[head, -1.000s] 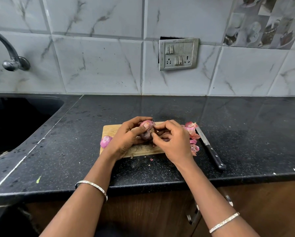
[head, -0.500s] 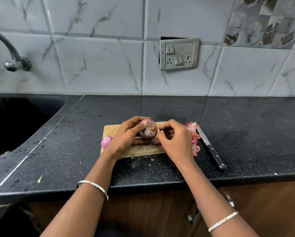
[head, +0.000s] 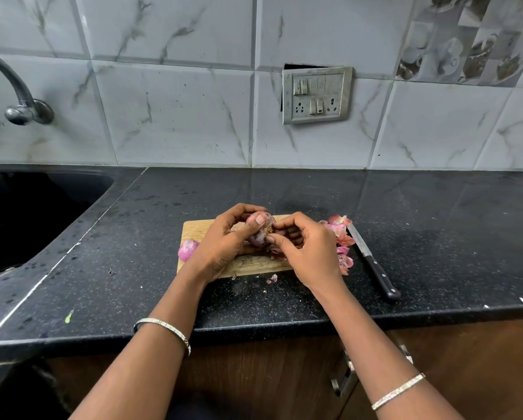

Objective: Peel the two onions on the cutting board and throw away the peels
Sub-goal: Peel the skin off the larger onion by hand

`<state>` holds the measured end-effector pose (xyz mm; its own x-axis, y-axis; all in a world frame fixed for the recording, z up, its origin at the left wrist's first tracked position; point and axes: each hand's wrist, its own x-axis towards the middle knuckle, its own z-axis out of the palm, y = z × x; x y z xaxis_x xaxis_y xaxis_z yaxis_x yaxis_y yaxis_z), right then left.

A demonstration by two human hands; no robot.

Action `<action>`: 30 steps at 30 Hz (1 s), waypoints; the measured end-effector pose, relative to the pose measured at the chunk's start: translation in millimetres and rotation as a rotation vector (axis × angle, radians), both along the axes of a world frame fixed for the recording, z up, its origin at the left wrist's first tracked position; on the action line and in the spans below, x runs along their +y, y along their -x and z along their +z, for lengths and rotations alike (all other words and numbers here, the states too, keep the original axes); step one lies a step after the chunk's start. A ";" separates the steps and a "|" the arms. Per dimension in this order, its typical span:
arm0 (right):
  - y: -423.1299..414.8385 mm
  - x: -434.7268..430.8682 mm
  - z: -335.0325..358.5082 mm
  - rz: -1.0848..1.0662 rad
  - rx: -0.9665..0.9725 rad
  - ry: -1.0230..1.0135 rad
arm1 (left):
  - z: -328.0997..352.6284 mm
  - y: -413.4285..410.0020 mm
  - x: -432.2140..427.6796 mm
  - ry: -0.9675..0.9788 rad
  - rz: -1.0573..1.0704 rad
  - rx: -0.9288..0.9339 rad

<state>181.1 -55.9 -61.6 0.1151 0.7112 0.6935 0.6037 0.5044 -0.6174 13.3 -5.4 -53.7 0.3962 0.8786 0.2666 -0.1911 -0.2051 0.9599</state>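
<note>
Two hands on one round purple onion (head: pixel 261 236), held just above the wooden cutting board (head: pixel 199 230).
Grip: left hand (head: pixel 224 247) curls round it; fingers (head: pixel 284 227) of the right hand (head: pixel 311 253) pinch skin at its root end, which faces right.

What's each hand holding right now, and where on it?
Left hand grips the round purple onion around its body, thumb on top; right hand pinches it at the brown root end.

A pale wooden cutting board (head: pixel 198 230) lies on a glossy, speckled black stone countertop (head: pixel 405 225) beneath smooth marble-look tiles (head: pixel 178 116).
</note>
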 end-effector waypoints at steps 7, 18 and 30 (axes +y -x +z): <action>2.8 -3.9 1.7 -0.010 -0.086 -0.053 | -3.9 1.1 3.4 -0.042 0.044 0.050; 1.1 0.1 -1.4 -0.098 -0.068 0.020 | -3.8 -1.3 5.1 0.008 0.009 0.029; 2.5 -2.6 2.8 -0.260 -0.003 -0.006 | 0.3 -3.3 2.5 0.065 0.041 0.006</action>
<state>178.5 -58.5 -58.9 0.2918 0.6538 0.6982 0.7153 0.3355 -0.6130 16.6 -2.9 -53.4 0.3609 0.9095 0.2064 -0.1780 -0.1501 0.9725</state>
